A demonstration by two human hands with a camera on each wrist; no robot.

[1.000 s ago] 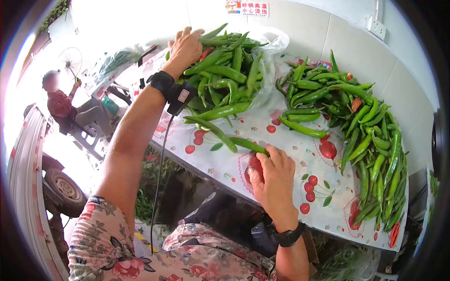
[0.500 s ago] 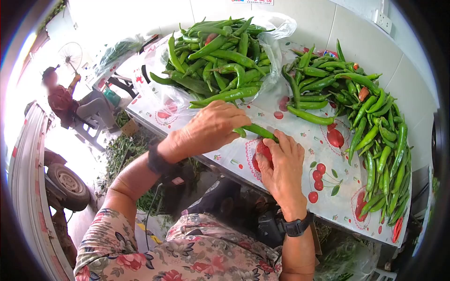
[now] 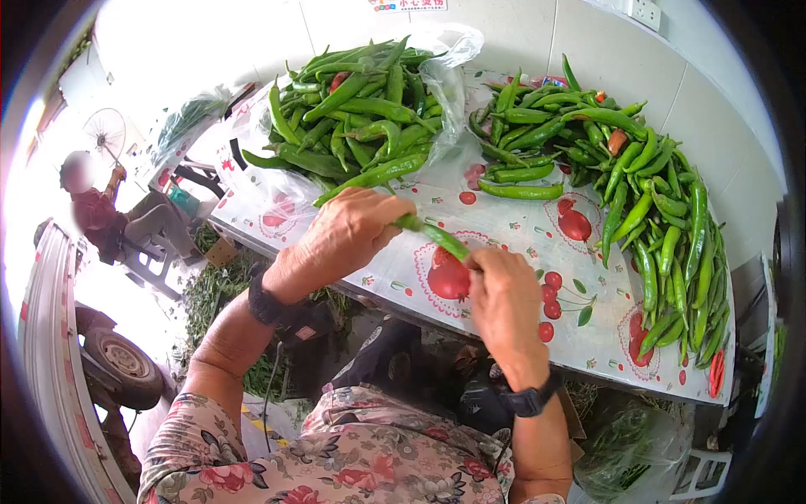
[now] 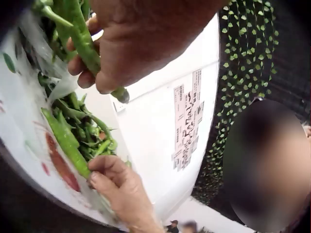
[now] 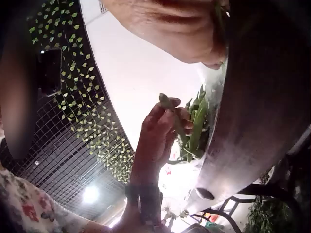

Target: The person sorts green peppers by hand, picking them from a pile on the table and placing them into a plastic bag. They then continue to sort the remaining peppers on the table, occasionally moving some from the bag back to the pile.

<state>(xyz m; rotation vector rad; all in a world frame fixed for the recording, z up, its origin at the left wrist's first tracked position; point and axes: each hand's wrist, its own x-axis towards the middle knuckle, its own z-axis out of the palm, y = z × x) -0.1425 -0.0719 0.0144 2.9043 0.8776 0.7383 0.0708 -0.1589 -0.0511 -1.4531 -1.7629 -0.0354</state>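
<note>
nearest first: two hands over the desk (image 3: 411, 281), one pepper each. left hand (image 3: 344, 231) has its fingers curled closed round a green pepper (image 3: 409, 223), right hand (image 3: 508, 294) has its fingers pinched tight on a second pepper (image 3: 445, 242). desk's got a white cloth (image 3: 522, 225) with red fruit on it. past that, two heaps, too many to count: bagged peppers (image 3: 361, 109) and loose peppers (image 3: 625, 168). behind, a pale tiled wall (image 3: 512, 34). way off left, one wheel (image 3: 124, 361), one seated person (image 3: 96, 214), one fan (image 3: 105, 133).
</note>
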